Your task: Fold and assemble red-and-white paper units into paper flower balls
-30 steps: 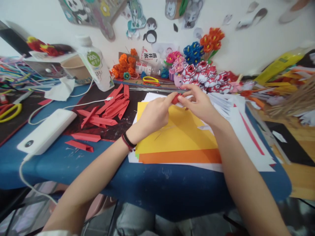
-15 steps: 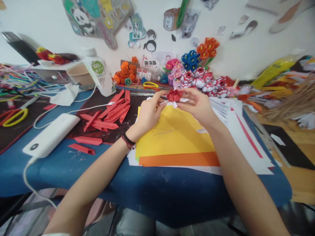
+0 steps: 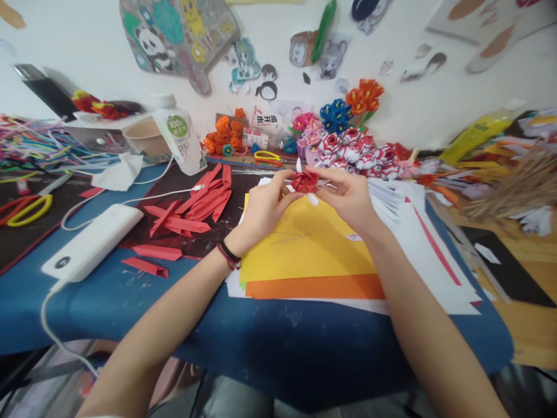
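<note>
A red folded paper flower (image 3: 304, 182) with white pointed strips sticking out around it is held up between both hands. My left hand (image 3: 270, 203) pinches its left side, thumb and fingers closed on the edge. From the other side, my right hand (image 3: 343, 194) grips it the same way. Below them lies a sheet of yellow paper (image 3: 313, 244), over an orange sheet (image 3: 317, 287) and white ones. Folded red paper strips (image 3: 204, 200) lie in a loose pile to the left of my left hand.
A white power bank (image 3: 93, 241) with cables lies at the left, near scissors (image 3: 30, 210) and a white bottle (image 3: 179, 136). Finished red and white paper flowers (image 3: 361, 152) stand in a cluster behind my hands. White paper sheets (image 3: 429, 249) spread rightward beside a black board (image 3: 507, 264).
The flower has tilted so its red top faces me more, with one white strip now pointing up. Both hands keep hold of it. The camera view has shifted slightly.
</note>
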A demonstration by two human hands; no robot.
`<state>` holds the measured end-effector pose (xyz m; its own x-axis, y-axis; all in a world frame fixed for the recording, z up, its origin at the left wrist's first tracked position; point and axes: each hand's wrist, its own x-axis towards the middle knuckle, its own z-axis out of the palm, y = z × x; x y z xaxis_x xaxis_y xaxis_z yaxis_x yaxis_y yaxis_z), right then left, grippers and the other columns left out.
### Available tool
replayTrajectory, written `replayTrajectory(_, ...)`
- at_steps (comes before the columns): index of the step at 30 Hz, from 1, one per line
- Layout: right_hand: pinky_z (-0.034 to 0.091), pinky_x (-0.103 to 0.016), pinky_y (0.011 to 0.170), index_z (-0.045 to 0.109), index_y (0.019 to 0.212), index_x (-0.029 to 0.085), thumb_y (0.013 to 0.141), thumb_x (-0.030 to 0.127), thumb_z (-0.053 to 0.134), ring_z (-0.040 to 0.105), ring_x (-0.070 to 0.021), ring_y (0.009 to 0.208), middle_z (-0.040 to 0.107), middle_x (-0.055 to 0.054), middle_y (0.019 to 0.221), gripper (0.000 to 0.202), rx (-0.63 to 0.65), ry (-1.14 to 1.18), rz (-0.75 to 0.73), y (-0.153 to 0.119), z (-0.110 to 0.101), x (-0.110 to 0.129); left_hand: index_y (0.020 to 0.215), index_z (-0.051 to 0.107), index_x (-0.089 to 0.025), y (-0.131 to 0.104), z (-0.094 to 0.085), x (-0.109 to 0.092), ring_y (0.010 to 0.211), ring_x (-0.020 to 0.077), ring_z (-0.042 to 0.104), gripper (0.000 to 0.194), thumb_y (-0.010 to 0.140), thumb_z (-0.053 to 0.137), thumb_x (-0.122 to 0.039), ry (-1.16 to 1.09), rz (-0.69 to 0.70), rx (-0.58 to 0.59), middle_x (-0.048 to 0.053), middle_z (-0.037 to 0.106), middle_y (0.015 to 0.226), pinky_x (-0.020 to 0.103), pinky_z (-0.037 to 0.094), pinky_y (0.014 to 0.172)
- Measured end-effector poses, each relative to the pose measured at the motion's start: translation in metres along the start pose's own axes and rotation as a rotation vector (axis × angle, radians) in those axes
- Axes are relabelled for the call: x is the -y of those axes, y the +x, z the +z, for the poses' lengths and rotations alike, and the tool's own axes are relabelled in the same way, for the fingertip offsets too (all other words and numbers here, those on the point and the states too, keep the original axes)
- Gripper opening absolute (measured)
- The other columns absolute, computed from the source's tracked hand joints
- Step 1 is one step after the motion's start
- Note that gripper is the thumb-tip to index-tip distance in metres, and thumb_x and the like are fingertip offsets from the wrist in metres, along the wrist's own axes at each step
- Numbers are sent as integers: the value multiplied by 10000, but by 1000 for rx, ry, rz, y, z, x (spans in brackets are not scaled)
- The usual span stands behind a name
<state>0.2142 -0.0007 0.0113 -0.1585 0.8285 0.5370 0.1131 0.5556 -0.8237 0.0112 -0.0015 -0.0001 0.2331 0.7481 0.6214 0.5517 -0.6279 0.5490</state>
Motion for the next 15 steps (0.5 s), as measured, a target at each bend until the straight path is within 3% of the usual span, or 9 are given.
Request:
replayTrajectory(8,596,-429,1015,738,1311,300,883,233,696,678,-249,1190,709,-76,1263,435,31,-70,-33,-2,-2,1,1234,588,-199,2,0,-2,633,89,640,387,899,778,-238,-52,-20,14,-59,714,755,190,425,628)
replayTrajectory(15,634,-417,958,680,1379,300,862,298,747,710,-254,1153,706,-68,1340,522,27,-35,66,-2,0,4,1242,574,-212,2,1,-1,642,85,639,396,909,773,-294,-64,-18,-6,-51,726,807,189,421,622)
